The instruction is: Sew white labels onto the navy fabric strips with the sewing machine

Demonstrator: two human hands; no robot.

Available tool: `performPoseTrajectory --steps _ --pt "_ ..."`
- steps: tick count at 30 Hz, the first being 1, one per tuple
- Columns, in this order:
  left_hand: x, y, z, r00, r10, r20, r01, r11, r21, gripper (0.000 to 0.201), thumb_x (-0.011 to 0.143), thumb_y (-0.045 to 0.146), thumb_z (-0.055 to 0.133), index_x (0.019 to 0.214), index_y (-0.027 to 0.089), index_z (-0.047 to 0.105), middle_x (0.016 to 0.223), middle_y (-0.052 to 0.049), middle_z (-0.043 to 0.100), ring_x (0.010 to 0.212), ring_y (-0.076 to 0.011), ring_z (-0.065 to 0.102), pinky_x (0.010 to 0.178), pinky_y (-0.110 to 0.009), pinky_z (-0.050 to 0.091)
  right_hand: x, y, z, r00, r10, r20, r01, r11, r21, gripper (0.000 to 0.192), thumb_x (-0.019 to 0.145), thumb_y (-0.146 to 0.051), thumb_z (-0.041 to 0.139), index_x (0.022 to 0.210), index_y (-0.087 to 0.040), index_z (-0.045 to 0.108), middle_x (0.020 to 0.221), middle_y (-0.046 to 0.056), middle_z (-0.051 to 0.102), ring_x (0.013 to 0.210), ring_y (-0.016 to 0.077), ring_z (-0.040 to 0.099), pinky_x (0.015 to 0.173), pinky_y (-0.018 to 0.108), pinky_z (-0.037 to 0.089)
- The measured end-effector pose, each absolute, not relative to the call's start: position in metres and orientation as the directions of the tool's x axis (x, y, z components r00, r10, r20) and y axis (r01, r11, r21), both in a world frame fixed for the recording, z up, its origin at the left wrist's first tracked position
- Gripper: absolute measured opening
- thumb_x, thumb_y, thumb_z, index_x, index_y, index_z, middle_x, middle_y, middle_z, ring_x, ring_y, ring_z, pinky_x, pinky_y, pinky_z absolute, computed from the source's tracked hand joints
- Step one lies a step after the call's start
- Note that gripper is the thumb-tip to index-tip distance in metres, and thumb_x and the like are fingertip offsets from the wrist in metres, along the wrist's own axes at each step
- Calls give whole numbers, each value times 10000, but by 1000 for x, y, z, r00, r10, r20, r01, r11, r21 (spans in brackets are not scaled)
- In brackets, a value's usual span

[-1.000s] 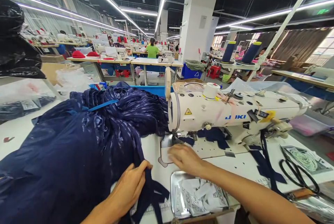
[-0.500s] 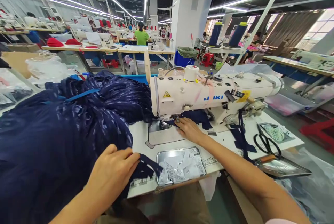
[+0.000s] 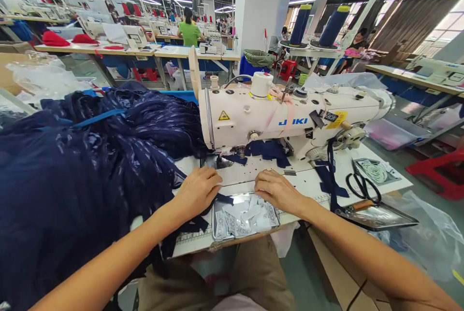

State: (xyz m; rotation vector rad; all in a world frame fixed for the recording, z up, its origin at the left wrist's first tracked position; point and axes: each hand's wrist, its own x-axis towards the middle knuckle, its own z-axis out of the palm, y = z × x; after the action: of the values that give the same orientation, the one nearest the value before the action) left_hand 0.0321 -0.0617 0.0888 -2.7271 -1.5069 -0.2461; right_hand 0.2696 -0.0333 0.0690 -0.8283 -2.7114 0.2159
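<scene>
My left hand (image 3: 200,188), fingers curled together, is low over the table in front of the sewing machine (image 3: 250,125). Dark navy fabric strips (image 3: 225,199) come out from under it, one end reaching the tray's upper left corner. My right hand (image 3: 277,188) bends its fingers down by the upper right corner of the metal tray (image 3: 214,233); its fingertips are closed and anything in them is hidden. Printed white labels (image 3: 246,217) fill that tray. Navy scraps (image 3: 268,151) lie behind the presser foot area. A big heap of navy garments (image 3: 90,171) covers the left side.
Black-handled scissors (image 3: 363,189) rest on a dark tray (image 3: 395,219) at the right. Beyond them is a dish of pale green elastic (image 3: 375,171). Navy strips (image 3: 329,180) hang by the machine's right end. Thread cones (image 3: 300,26) stand behind; a person in green (image 3: 190,33) sits farther off.
My right hand has drawn back from the needle area towards the label tray. My left hand has moved up and right, and the navy strip ends have shifted with it. The view tilts down.
</scene>
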Motion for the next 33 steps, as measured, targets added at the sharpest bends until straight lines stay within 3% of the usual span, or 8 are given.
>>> performPoseTrajectory --steps 4,9,15,18,21,26,29,33 --pt "22 -72 90 563 826 -20 827 -562 16 104 793 214 532 842 149 596 830 -64 588 817 -207 527 743 -343 395 252 -41 71 -847 509 153 471 852 -228 122 842 -209 498 759 -161 573 776 32 545 754 154 476 681 284 296" --pt "21 -89 81 532 839 114 843 -537 13 217 826 94 377 751 147 574 750 -53 574 714 -171 520 678 -313 403 232 -56 75 -889 457 28 447 879 -165 130 805 -280 556 753 -161 567 755 35 549 743 165 476 685 306 270" --pt "32 -90 94 284 872 398 827 -433 358 244 854 130 280 873 165 521 788 -45 553 762 -159 529 684 -274 426 233 -62 69 -885 462 -55 465 878 -114 121 777 -267 548 752 -151 568 770 65 554 756 188 468 679 318 265" --pt "40 -69 90 188 896 402 764 -390 514 220 843 158 300 849 158 520 782 -37 558 743 -155 535 671 -271 422 234 -64 64 -886 461 -57 464 873 -148 65 758 -198 515 771 -152 559 788 62 552 768 183 459 686 316 267" --pt "40 -46 73 123 949 290 705 -289 648 139 787 210 410 741 161 532 692 -8 561 666 -153 538 625 -268 415 233 -68 62 -877 480 -31 478 861 -174 67 725 -150 476 744 -160 539 783 55 545 767 181 449 697 320 272" --pt "24 -31 53 7 995 -100 458 86 885 214 680 362 546 604 174 478 431 71 402 359 -99 415 390 -219 334 235 -68 63 -786 593 177 478 763 -434 99 677 -85 433 694 -174 472 785 24 537 751 151 464 754 308 306" --pt "18 -34 55 21 990 -139 307 126 943 254 618 384 598 573 169 470 437 76 398 351 -78 390 360 -197 300 234 -59 66 -616 752 236 470 591 -655 89 699 -99 428 715 -182 459 735 5 527 727 144 481 711 283 340" --pt "18 -39 61 57 990 -127 277 107 955 258 573 379 635 562 143 532 455 61 446 394 -67 376 391 -192 277 221 -47 71 -505 852 136 341 342 -876 55 723 -177 474 673 -183 497 582 -38 463 572 115 447 588 250 347"
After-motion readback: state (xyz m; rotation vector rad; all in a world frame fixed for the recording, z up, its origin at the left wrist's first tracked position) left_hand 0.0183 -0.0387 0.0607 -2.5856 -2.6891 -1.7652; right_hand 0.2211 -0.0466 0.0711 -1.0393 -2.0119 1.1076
